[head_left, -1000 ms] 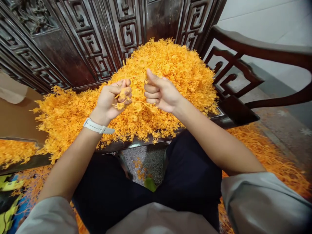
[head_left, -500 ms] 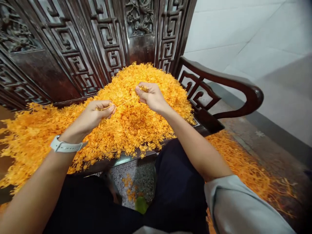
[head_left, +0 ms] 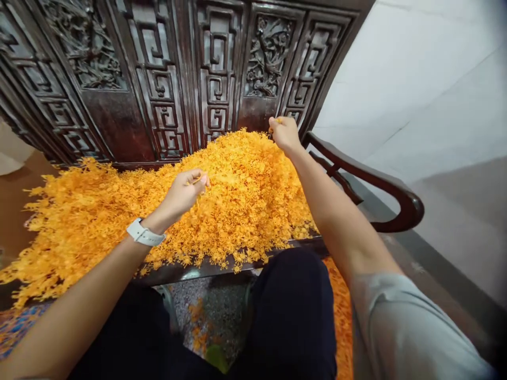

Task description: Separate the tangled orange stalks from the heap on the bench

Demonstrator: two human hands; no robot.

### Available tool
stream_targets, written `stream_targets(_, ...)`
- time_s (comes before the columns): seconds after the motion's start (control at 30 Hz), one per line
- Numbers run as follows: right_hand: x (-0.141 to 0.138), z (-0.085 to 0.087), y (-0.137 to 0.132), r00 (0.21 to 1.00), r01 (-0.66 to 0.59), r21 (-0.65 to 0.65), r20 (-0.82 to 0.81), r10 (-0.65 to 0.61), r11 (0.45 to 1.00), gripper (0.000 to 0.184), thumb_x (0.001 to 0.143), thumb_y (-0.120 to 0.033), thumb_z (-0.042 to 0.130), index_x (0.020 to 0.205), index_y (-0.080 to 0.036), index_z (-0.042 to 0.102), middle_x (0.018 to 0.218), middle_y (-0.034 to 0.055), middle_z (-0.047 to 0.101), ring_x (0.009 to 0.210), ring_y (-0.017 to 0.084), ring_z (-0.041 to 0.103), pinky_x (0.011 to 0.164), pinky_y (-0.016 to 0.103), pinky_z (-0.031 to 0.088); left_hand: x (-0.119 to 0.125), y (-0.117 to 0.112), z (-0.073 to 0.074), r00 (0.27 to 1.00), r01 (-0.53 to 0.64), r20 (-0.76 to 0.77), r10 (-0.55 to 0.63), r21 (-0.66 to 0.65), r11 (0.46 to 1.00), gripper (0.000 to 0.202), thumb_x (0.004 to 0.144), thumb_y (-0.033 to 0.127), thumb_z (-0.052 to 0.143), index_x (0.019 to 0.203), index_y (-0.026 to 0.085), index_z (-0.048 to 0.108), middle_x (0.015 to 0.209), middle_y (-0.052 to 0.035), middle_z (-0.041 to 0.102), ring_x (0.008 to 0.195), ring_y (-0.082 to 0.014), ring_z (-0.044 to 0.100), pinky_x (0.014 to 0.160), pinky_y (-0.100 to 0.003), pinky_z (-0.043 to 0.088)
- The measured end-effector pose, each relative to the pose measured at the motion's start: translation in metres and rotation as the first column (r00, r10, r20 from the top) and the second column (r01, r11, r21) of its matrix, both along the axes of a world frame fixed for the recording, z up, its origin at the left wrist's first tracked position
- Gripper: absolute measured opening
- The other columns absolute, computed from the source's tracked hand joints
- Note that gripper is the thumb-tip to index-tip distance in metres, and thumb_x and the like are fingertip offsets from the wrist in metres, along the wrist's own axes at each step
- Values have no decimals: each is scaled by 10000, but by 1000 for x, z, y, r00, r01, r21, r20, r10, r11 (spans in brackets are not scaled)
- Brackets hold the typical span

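Observation:
A large heap of orange plastic flower-like pieces [head_left: 245, 200] covers the seat of a dark carved wooden bench [head_left: 114, 124]. Over the middle of the heap, my left hand [head_left: 184, 195] is closed in a pinch on a thin orange plastic strand, with a pale watch strap on that wrist. My right hand [head_left: 285, 133] is raised higher and farther off, at the heap's right end near the bench back. Its fingers are curled around a small orange plastic piece, mostly hidden in the grip. Whether a strand still links the two hands cannot be made out.
A curved wooden armrest [head_left: 396, 195] closes the bench on the right, before a pale wall [head_left: 415, 79]. More orange pieces [head_left: 343, 316] lie low beside my right leg. Orange scraps [head_left: 198, 324] and a green object [head_left: 216, 358] are on the speckled floor. Brown cardboard [head_left: 24, 206] stands left.
My hands have drawn farther apart: the right moved up and to the right, away from the heap's middle. The thin strand stretched between them earlier no longer shows clearly. The view has shifted left.

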State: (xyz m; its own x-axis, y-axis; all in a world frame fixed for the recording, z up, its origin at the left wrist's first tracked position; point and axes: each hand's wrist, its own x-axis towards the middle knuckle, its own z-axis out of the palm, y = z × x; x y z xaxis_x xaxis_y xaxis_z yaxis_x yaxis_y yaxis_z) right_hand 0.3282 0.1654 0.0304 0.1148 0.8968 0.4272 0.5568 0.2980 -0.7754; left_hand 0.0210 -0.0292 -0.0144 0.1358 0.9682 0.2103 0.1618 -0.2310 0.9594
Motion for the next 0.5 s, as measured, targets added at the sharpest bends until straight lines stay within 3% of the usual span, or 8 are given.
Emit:
stream_targets(0.1,-14,1,-34,952,-189,-138,-270,147,972,420,1002,-562,538,769,-215,566,704,14,526,571,124,396,566,298,316,-10,8,-6,955,-119,245,168,-203,972,249,980,305,646,769,184,594,727,-24,577,557,-109,414,511,-249,294)
stream_targets(0.2,-49,-7,-82,809,-459,-133,-471,352,878,562,930,-783,527,868,-230,605,814,21,584,577,107,423,538,281,332,-4,14,-8,858,-159,434,275,-284,946,302,976,338,727,783,193,546,803,-22,580,597,-98,481,523,-227,367)
stream_targets(0.33,-97,-31,-127,695,-607,-133,-566,442,784,635,894,-873,515,899,-245,603,853,27,617,644,131,502,576,290,429,18,12,-15,880,-198,427,209,-71,978,462,883,294,869,713,202,450,713,28,466,610,-92,438,565,-220,388)
stream_targets(0.4,-114,-45,-138,668,-621,-96,-583,462,778,622,921,-853,512,892,-239,605,906,49,656,772,168,601,677,319,513,29,10,-22,910,-213,376,175,62,975,458,860,237,884,719,204,449,707,36,470,631,-96,453,613,-231,417)
stream_targets(0.5,-129,-65,-144,650,-583,-41,-623,435,811,589,950,-807,530,891,-226,607,1026,82,690,1012,222,670,866,370,565,41,9,-34,942,-220,300,152,206,954,353,841,162,881,819,204,531,795,21,581,700,-107,534,682,-250,458)
